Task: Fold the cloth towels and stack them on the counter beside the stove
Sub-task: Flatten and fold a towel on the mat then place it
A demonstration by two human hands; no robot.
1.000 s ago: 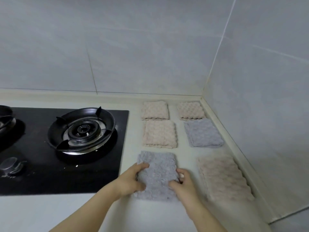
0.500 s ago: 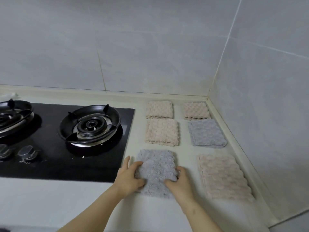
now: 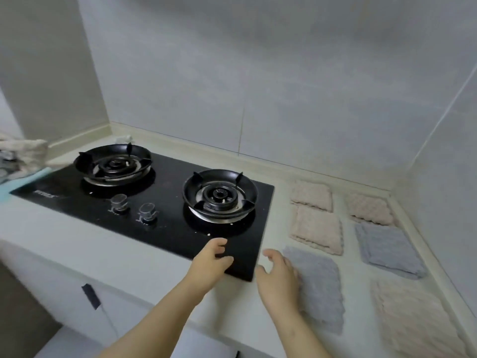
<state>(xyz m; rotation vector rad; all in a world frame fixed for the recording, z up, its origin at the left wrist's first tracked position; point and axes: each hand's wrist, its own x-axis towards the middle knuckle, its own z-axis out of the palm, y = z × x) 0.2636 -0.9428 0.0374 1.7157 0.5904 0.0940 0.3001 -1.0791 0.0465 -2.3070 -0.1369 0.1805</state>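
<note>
Several folded towels lie on the white counter [image 3: 351, 244] right of the stove [image 3: 160, 202]. The nearest is a grey folded towel [image 3: 320, 288], with a second grey one [image 3: 387, 248] behind it to the right. Beige folded towels [image 3: 317, 229] lie behind and at the near right [image 3: 418, 319]. My right hand [image 3: 278, 280] hovers open at the grey towel's left edge and holds nothing. My left hand [image 3: 210, 262] is over the stove's near right corner, fingers loosely curled and empty. A heap of unfolded cloths [image 3: 23, 156] shows at the far left edge.
The black two-burner gas stove has two knobs [image 3: 134, 206] at its front. Tiled walls [image 3: 284, 99] close the counter at the back and right. A cabinet front with a dark handle [image 3: 90, 297] sits below the counter edge.
Both hands have let go of the nearest grey towel and moved left. The left hand now sits over the stove corner. The view has swung left, showing the second burner and the cloth heap.
</note>
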